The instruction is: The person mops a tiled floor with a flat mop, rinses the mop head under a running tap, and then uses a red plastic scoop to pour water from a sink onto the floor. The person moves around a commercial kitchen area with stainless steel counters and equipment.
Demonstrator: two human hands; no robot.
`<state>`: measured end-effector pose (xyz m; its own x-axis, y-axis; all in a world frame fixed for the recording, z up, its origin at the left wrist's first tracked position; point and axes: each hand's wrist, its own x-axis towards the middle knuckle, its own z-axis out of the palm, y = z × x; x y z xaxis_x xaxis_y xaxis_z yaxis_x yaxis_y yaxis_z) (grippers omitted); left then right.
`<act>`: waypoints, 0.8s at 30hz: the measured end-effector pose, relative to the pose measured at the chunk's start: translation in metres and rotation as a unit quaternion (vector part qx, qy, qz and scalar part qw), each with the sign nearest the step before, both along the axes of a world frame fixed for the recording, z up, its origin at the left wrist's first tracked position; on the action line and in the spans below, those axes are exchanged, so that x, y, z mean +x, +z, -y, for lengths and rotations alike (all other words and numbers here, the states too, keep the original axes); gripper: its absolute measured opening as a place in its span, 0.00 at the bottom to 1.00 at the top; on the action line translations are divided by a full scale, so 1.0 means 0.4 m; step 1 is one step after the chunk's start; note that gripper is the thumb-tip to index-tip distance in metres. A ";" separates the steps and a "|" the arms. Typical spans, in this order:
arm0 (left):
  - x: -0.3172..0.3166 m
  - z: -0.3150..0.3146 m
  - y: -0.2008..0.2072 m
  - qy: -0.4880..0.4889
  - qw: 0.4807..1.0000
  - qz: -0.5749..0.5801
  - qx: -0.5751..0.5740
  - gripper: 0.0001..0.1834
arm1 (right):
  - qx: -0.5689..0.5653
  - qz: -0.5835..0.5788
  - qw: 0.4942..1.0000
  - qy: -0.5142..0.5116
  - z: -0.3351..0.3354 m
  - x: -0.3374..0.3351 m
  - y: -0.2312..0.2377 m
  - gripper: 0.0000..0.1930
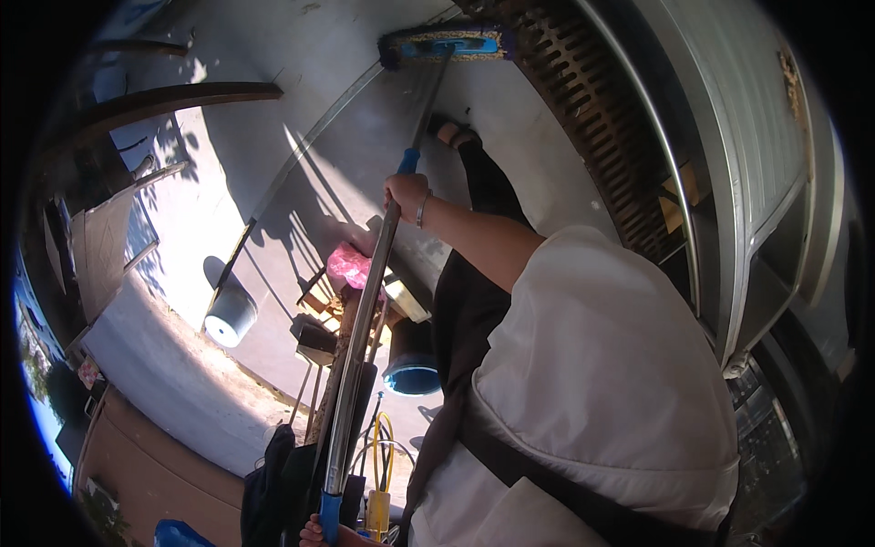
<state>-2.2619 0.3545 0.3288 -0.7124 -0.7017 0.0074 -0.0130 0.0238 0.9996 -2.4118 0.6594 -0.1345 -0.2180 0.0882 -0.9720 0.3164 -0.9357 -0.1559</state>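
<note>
This was a partly open-air paved yard or patio; whether it belonged to a home or a business could not be told. Strong sun fell across the grey floor (565, 155), with leafy shadows (150, 239) in the bright part, and greenery (35, 365) showed at the far left. A slotted brown grate (583, 102), a metal rail (653, 117) and pale metallic panels (752, 137) lined the right side.

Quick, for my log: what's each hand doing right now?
Left hand: closed on the mop handle, at its blue end grip.
Right hand: closed on the same handle, nearer the mop head.
</note>
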 end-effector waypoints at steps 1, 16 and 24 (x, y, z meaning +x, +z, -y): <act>0.040 0.043 0.021 -0.049 0.999 -0.006 0.015 0.05 | -0.026 0.005 0.999 -0.020 0.050 0.093 0.008 0.07; 0.292 0.278 0.168 -0.300 0.952 -0.054 -0.021 0.05 | -0.213 0.048 0.974 -0.066 0.265 0.780 0.083 0.08; 0.304 0.076 0.012 -0.338 0.939 0.055 0.025 0.11 | -0.057 -0.019 0.997 -0.044 -0.141 0.506 -0.050 0.10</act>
<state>-2.1403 0.3240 0.3337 -0.9899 -0.0859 -0.1127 -0.1146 0.0170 0.9933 -2.2093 0.7159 -0.1546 -0.2513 -0.0025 -0.9679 0.2276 -0.9721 -0.0565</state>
